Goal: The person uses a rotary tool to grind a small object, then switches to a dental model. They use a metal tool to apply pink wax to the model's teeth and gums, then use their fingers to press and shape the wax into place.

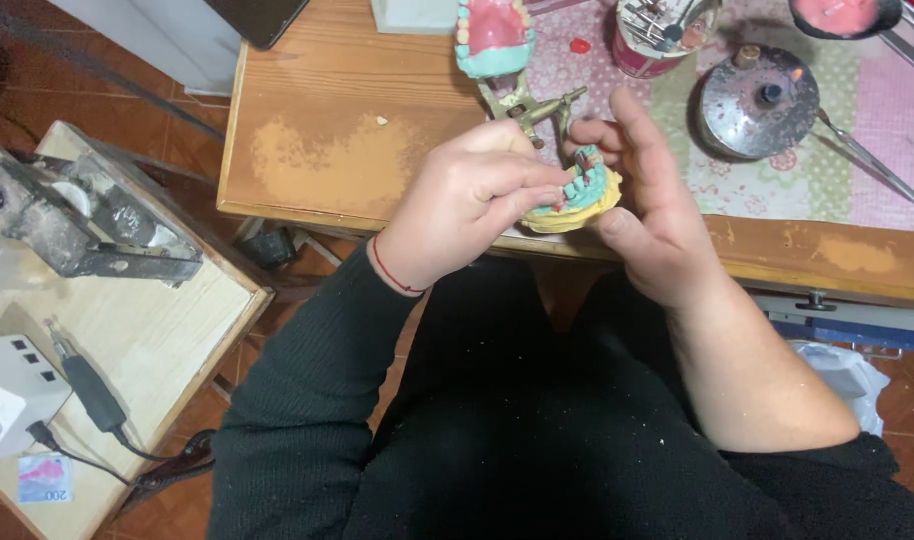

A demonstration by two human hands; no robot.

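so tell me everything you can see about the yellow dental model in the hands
The dental model is a pale yellow, stone-like cast with a rounded base, topped by a teal arch of tooth shapes with a little red at its middle. It is held tilted above the near edge of the wooden table, between both hands. The right hand cradles it from the side and below, fingers spread behind it. The left hand pinches at the teal arch with its fingertips. Its underside is hidden.

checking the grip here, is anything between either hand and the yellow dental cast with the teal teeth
Nothing visible does. The left hand pinches at the teal teeth of the yellow dental cast, and the right hand cradles it from the other side; both touch it directly, above the desk edge.
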